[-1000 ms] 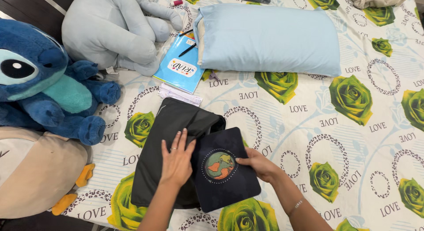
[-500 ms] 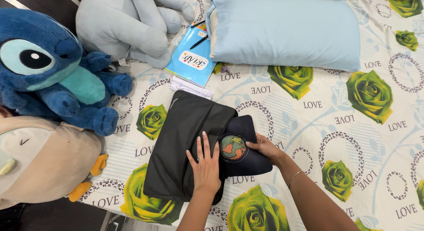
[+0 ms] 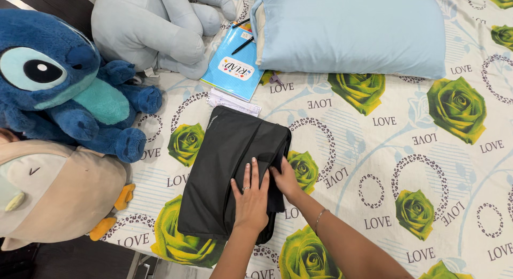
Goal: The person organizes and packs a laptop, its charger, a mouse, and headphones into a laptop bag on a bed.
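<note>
The round patch is gone from view now, folded under, as the left hand [image 3: 251,199] presses flat with fingers spread on the black garment [image 3: 230,177] on the bedsheet [image 3: 374,151] and the right hand [image 3: 286,180] pinches its edge — fold nearly done.

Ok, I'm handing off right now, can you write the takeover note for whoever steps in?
Left hand: flat, palm down on the folded black garment.
Right hand: fingers tucked at the garment's right fold; grip on the cloth unclear.
Garment lies on the rose-print bedsheet, below the blue booklet and pale blue pillow.
Done: garment folded into a compact bundle.
Left: likely smoothing and setting it aside.
</note>
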